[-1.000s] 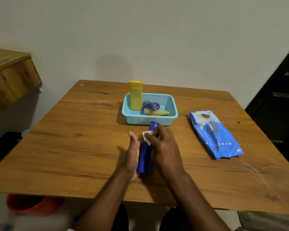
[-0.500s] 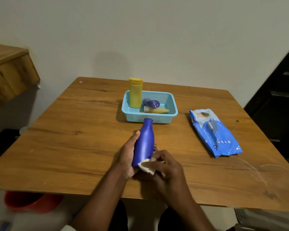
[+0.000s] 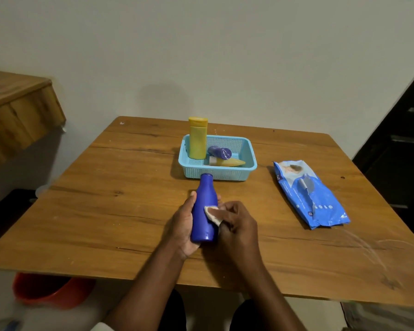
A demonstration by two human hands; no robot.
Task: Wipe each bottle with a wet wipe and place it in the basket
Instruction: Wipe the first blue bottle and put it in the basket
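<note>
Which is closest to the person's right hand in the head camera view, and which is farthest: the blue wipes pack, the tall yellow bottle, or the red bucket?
From the right hand:
1. Blue wipes pack, flat on the table to the hand's right.
2. Tall yellow bottle, upright in the basket's far left corner.
3. Red bucket, below the table's near left edge.

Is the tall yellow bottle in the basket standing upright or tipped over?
Upright. The tall yellow bottle stands in the basket's back left corner, cap on top, rising above the rim.
</note>
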